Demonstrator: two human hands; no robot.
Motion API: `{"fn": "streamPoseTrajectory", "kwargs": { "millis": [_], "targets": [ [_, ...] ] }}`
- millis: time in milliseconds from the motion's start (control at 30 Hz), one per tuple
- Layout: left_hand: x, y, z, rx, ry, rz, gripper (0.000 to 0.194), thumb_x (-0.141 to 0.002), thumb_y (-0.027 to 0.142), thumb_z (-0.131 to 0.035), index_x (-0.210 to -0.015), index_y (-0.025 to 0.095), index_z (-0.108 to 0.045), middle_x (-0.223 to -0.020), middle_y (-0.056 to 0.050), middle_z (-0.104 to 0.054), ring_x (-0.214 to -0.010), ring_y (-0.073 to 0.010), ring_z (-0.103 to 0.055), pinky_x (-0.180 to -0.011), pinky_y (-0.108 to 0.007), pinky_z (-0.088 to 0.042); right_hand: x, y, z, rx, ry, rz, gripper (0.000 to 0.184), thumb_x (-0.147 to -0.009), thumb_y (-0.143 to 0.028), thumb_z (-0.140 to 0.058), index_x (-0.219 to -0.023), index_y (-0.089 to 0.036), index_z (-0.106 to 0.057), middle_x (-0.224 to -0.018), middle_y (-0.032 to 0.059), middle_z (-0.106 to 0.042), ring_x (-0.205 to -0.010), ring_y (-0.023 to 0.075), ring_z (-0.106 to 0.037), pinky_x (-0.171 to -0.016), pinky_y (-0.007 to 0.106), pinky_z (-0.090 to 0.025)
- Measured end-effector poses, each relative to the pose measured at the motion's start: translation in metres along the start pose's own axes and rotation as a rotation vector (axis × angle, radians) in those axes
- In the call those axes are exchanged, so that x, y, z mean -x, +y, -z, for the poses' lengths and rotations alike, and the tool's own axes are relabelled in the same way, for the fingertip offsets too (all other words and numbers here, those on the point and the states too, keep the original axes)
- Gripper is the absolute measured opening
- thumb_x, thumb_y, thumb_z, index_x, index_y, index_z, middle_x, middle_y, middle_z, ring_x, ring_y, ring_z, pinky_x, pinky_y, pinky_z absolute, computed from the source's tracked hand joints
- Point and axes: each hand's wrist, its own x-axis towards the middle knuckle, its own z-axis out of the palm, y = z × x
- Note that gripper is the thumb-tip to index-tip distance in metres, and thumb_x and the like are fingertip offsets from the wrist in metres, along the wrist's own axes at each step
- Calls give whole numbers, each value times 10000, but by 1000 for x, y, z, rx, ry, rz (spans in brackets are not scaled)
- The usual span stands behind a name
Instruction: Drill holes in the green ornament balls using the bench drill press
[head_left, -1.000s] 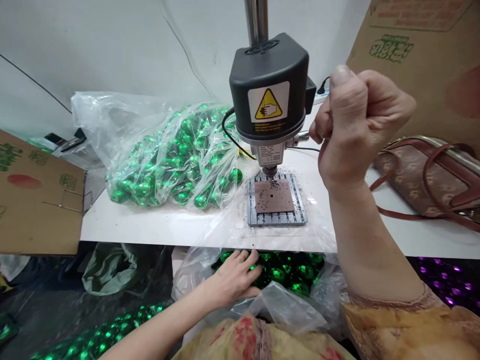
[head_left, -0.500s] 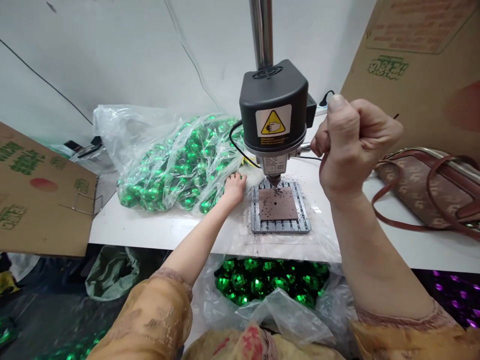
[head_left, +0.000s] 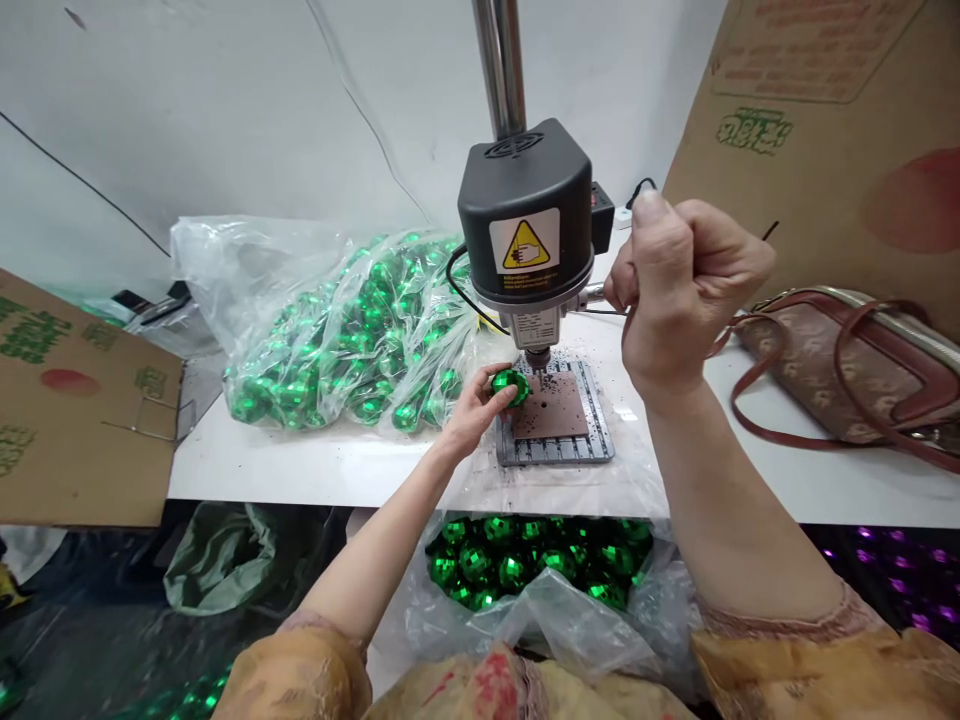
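Observation:
Between the thumb and fingers of my left hand (head_left: 480, 405) is a shiny green faceted ball (head_left: 510, 387). It is at the left edge of a brown square plate (head_left: 555, 415), just left of the drill press's chuck (head_left: 538, 357). The plate has a small dark hole and lies on a grey slotted base (head_left: 598, 425). Dark crumbs are scattered over both. My right hand (head_left: 675, 290) is raised and closed in a fist around the lever (head_left: 595, 293) at the right of the black drill press (head_left: 525, 215); the fingers hide most of the lever.
A clear plastic bag (head_left: 337, 350) of green balls lies left on the white table (head_left: 300, 475). More green balls (head_left: 532, 560) sit in plastic below the front edge. Cardboard boxes (head_left: 67, 400) flank the table, and a brown handbag (head_left: 847, 370) stands right.
My left hand has come from the bag's edge rightward to the plate and now shows a green ball in its fingers. The right hand keeps its grip; the view has shifted slightly.

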Motion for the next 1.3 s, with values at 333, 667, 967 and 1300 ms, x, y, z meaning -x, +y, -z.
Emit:
{"fn": "streamPoseTrajectory", "kwargs": {
  "millis": [333,667,967,1300],
  "targets": [
    [-7,-19,-13,-31,-55,-75,668,-718,474,-848,-1246,176,-567,-1141,-95,-682,-1012,-216,-657,-895,-362,-536,2,-1,3,82,-27,-52,509,-937,-426,-566,-541,-210,-332,-509,-41,-302,-457,58,-302,-480,288,-254],
    [-10,-15,-26,-474,-2,-170,588,-730,391,-836,-1231,181,-609,-886,-30,-665,-696,-146,-575,-646,-290,-489,3,3,3,100,-71,-2,477,-971,-424,-484,-583,-214,-306,-545,-23,-282,-492,83,-338,-513,295,-303],
    [-7,-24,-39,-541,55,-216,550,-717,341,-855,-1201,203,-632,-1138,-101,-650,-1089,-280,-612,-967,-441,-497,3,2,6,78,-56,-14,506,-936,-429,-559,-557,-216,-301,-505,-33,-296,-444,79,-294,-464,314,-267],
    [-12,-34,-34,-461,12,-200,603,-711,356,-863,-1237,214,-605,-1141,-96,-651,-1080,-276,-618,-968,-442,-495,22,13,9,-48,17,121,536,-927,-337,-575,-561,-184,-214,-499,-38,-201,-403,58,-262,-443,307,-186]
  ]
}}
